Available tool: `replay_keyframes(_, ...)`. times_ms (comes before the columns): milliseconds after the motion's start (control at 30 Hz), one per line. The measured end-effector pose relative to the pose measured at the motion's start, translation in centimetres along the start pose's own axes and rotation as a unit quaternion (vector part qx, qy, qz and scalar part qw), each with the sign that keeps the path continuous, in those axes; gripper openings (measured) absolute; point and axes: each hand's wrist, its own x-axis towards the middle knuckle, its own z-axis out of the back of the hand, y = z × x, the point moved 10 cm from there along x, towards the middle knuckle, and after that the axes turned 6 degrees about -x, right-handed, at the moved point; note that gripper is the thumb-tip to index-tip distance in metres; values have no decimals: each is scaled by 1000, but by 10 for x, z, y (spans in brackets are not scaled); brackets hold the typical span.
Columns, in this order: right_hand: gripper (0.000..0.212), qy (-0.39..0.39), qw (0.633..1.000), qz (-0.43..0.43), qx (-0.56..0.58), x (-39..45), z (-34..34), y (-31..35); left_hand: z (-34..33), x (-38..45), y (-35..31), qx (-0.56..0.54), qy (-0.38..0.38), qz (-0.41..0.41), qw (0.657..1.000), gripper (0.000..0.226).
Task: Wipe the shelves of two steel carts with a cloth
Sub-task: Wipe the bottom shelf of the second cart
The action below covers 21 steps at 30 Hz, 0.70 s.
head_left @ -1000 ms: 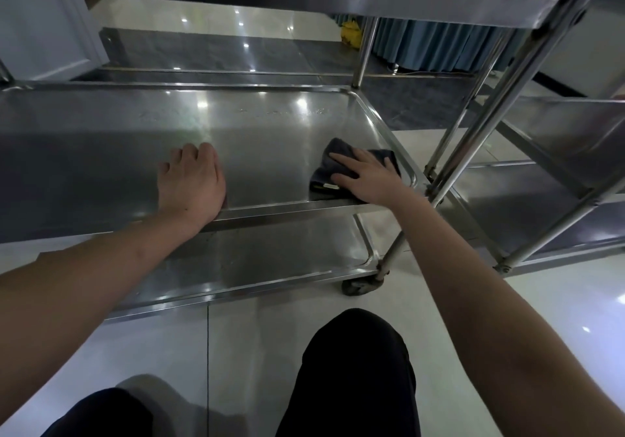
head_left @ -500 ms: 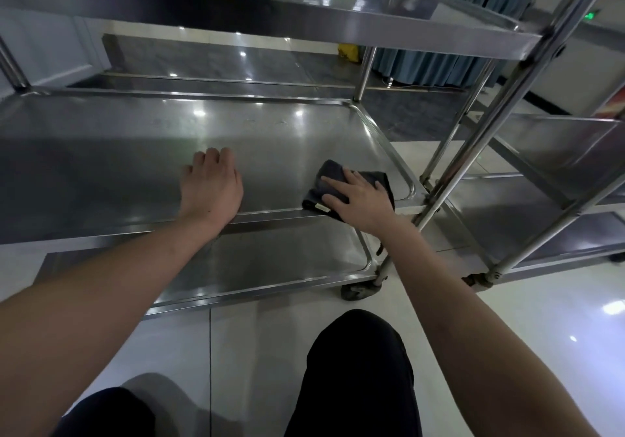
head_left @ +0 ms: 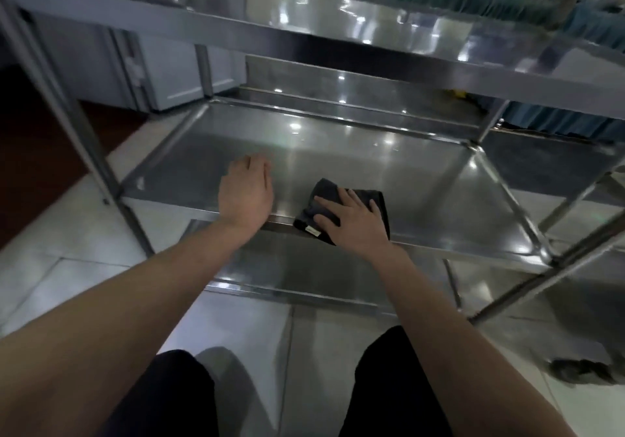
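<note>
- So, the biggest risk I see: the dark cloth sits right at the near lip of the middle shelf, with one corner hanging over that lip. A pull toward the body could drag it off and drop it onto the bottom shelf below.
- Another worry: the right hand only presses down on the cloth, fingers spread flat, not gripping it. Probably fine for wiping, but the cloth could bunch up or slide out from under the palm on that slick steel.
- The left hand is open and empty, palm resting on the middle shelf near the same lip, left of the cloth and clearly apart from it. Looks like it's bracing. If the cart rolls (can't see any wheels from here), that brace could shift.
- The top shelf hangs right above the middle shelf, so reaching to the far side means ducking under it; easy to bump.
- Position-wise: the cloth lies under the right hand, roughly mid-width along the near lip. The far half of that shelf looks like it's not under any cloth right now.
- The view is blurry, so I can't tell whether streaks remain.
</note>
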Motion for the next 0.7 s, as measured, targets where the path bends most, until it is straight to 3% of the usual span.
replay_keyframes(433, 57, 26, 987, 156, -21, 84, -36, 223, 122, -66, 168, 42, -98, 181, 978, 23)
replay_keyframes(700, 64, 29, 965, 259, -36, 106, -49, 327, 154, -123, 224, 53, -90, 276, 956, 25)
